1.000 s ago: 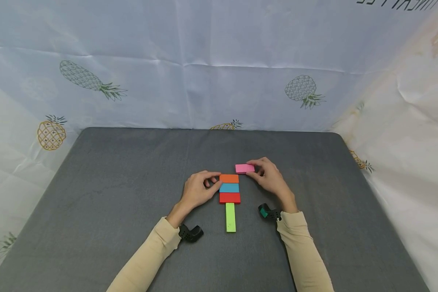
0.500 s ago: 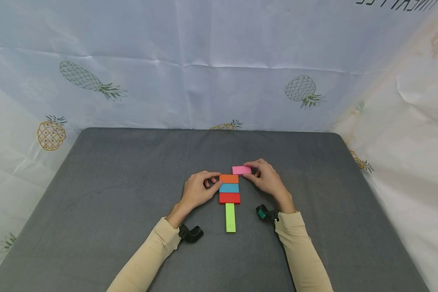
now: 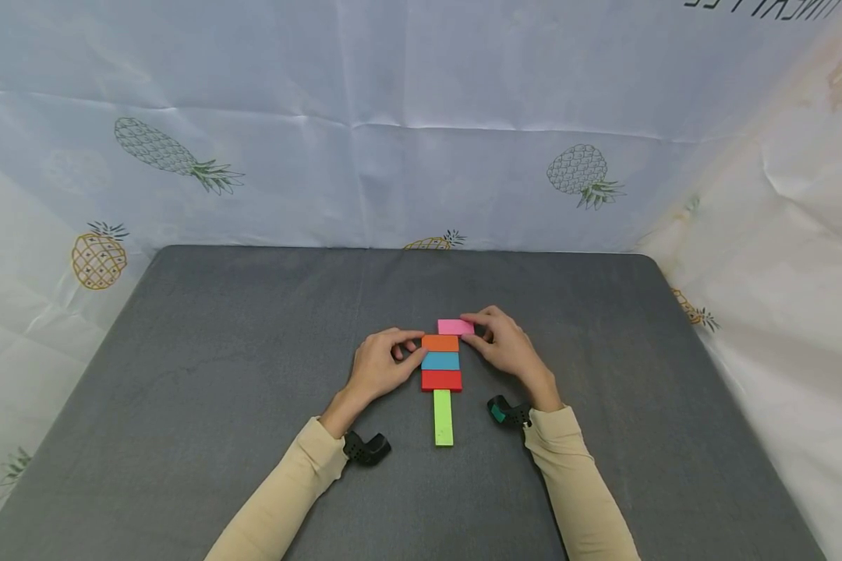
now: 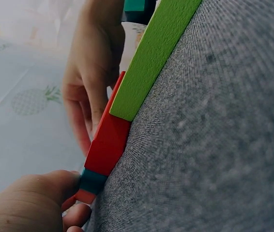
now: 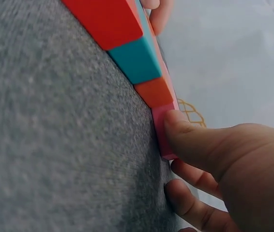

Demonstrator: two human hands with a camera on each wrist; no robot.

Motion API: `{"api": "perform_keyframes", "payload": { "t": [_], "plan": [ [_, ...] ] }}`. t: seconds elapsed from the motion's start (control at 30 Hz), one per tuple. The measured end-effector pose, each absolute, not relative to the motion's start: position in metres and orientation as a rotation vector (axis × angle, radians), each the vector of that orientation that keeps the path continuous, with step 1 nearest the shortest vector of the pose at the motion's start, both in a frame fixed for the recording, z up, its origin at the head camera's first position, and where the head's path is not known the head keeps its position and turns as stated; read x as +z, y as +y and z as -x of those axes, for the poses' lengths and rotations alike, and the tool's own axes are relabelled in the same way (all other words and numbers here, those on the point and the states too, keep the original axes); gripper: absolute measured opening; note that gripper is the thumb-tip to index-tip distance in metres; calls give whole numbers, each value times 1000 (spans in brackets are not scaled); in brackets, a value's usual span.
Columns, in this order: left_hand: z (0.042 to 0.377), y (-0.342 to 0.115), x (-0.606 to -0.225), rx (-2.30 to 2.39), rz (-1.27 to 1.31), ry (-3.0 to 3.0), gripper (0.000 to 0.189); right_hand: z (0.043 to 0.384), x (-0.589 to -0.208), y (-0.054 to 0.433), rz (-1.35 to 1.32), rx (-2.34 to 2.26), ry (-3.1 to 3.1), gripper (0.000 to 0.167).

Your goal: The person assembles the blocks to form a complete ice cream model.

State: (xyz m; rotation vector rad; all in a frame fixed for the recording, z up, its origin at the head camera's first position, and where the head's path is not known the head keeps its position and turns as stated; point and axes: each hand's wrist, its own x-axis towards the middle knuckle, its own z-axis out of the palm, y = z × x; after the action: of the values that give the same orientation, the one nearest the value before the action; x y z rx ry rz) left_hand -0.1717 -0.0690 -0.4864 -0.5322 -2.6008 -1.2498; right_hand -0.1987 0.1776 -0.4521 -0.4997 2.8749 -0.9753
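Note:
Flat rectangular blocks lie on the grey table in a column. A lime green block (image 3: pixel 443 418) points lengthwise toward the person. Crosswise beyond it lie a red block (image 3: pixel 441 380), a blue block (image 3: pixel 440 361) and an orange block (image 3: pixel 440 343). My left hand (image 3: pixel 386 365) pinches the orange block's left end, its thumb also near the blue one. A pink block (image 3: pixel 454 326) sits along the orange block's far side, shifted right of the column. Thumb and fingers of my right hand (image 3: pixel 508 343) pinch the pink block's right end; the right wrist view shows pink meeting orange.
The grey cloth-covered table (image 3: pixel 252 327) stretches around the blocks on all sides. Behind it hangs a pale curtain (image 3: pixel 393 179) printed with pineapples. A black device (image 3: pixel 368 449) is worn at the left wrist and another black device (image 3: pixel 508 411) at the right.
My right hand has slid the pink block left and slightly nearer, from off the orange block's far right corner to along its far edge. The left hand and other blocks stay put.

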Motion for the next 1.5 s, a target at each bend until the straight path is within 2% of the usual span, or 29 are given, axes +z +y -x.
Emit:
{"api": "perform_keyframes", "payload": {
  "t": [0.27, 0.63, 1.5],
  "plan": [
    [172, -69, -487, -1248, 536, -2583, 23, 202, -456, 183, 582, -1101, 2849, 42],
    [173, -68, -486, -1255, 525, -2602, 23, 204, -455, 182, 456, -1132, 2869, 31],
    [173, -69, -488, -1239, 523, -2620, 25, 200, -461, 167, 508, -1094, 2933, 33]
  ]
}}
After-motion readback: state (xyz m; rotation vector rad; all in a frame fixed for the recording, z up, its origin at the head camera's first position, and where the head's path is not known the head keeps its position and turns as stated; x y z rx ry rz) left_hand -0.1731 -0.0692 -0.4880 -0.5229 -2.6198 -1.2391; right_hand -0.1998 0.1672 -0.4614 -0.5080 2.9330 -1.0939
